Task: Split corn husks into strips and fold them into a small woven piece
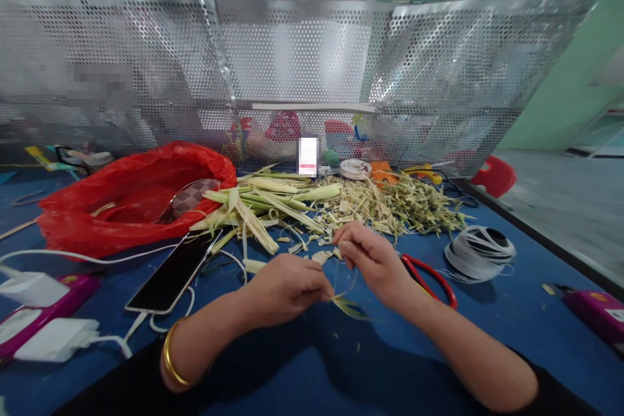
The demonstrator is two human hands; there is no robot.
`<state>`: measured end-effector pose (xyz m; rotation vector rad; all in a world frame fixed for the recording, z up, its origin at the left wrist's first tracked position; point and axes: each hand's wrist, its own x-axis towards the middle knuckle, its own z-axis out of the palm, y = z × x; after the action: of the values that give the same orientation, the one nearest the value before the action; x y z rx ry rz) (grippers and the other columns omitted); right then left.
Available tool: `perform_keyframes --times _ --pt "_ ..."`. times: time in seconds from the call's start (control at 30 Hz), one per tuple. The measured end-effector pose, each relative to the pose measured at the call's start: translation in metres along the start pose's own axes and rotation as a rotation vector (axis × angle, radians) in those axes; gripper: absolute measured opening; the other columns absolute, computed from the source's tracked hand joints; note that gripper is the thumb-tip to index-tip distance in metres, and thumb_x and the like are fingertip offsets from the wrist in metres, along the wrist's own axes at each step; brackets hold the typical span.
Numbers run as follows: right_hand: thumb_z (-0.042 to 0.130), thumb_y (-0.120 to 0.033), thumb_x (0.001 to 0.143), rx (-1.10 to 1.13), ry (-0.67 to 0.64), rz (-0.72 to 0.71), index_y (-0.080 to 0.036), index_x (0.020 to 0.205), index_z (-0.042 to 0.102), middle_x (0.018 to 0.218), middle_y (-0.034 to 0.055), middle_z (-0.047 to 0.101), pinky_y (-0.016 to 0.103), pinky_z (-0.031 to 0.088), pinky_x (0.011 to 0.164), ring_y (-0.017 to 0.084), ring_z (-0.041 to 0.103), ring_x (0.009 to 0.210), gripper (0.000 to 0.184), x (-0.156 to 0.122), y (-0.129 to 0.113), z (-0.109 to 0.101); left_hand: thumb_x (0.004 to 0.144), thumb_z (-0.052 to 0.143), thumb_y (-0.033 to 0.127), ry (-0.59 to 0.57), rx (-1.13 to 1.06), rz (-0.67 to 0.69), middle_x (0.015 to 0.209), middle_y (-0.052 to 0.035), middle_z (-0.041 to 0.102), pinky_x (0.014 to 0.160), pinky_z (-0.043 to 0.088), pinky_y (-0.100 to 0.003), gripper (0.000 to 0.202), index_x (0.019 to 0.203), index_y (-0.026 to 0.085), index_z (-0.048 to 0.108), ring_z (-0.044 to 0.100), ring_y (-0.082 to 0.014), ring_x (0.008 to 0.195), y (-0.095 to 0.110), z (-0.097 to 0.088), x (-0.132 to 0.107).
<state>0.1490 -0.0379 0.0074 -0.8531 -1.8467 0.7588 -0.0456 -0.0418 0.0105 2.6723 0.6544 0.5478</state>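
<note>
My left hand (287,287) is closed in a pinch on a thin pale green leaf strip (348,305) just above the blue table (487,338). A gold bangle sits on that wrist. My right hand (373,259) is also pinched, holding the upper end of the same strip, which curves between the two hands. Just beyond the hands lies a bundle of long green-white leaf stalks (263,201). A heap of shredded leaf scraps (394,205) spreads to its right.
A red plastic bag (121,201) lies at the left, a dark phone (173,273) with a white cable beside it. Red-handled scissors (431,276) rest by my right wrist, near a coil of white string (480,252). A perforated metal screen (302,71) closes the back.
</note>
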Motion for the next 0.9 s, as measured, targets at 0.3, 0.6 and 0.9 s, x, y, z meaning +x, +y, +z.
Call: perform_keyframes --times 0.3,0.6,0.9 --pt "0.040 -0.020 0.091 -0.228 -0.148 0.078 -0.020 0.071 0.047 0.071 0.0000 0.050 0.024 0.040 0.060 0.013 0.048 0.065 0.021 -0.010 0.029 0.019 0.082 0.059 0.020 0.596 -0.073 -0.324 0.072 -0.0019 0.069 0.061 0.047 -0.020 0.012 0.083 0.017 0.070 0.063 -0.0117 0.065 0.000 -0.013 0.001" --pt "0.040 -0.010 0.089 -0.291 -0.140 -0.320 -0.022 0.089 0.049 0.111 0.0108 0.056 0.030 0.048 0.080 0.017 0.058 0.094 0.014 -0.025 -0.015 0.025 0.085 0.054 0.021 0.547 0.160 -0.306 0.079 -0.0023 0.071 0.066 0.048 -0.022 0.016 0.088 0.019 0.070 0.065 -0.0134 0.074 -0.003 -0.005 -0.001" --pt "0.036 -0.010 0.088 -0.242 -0.259 -0.327 -0.020 0.081 0.046 0.075 0.0043 0.055 0.028 0.043 0.062 0.015 0.049 0.069 0.016 -0.021 -0.027 0.018 0.087 0.047 0.018 0.310 0.454 -0.156 0.075 -0.0017 0.066 0.055 0.040 -0.023 0.018 0.089 0.018 0.065 0.061 -0.0142 0.066 -0.003 0.007 -0.005"
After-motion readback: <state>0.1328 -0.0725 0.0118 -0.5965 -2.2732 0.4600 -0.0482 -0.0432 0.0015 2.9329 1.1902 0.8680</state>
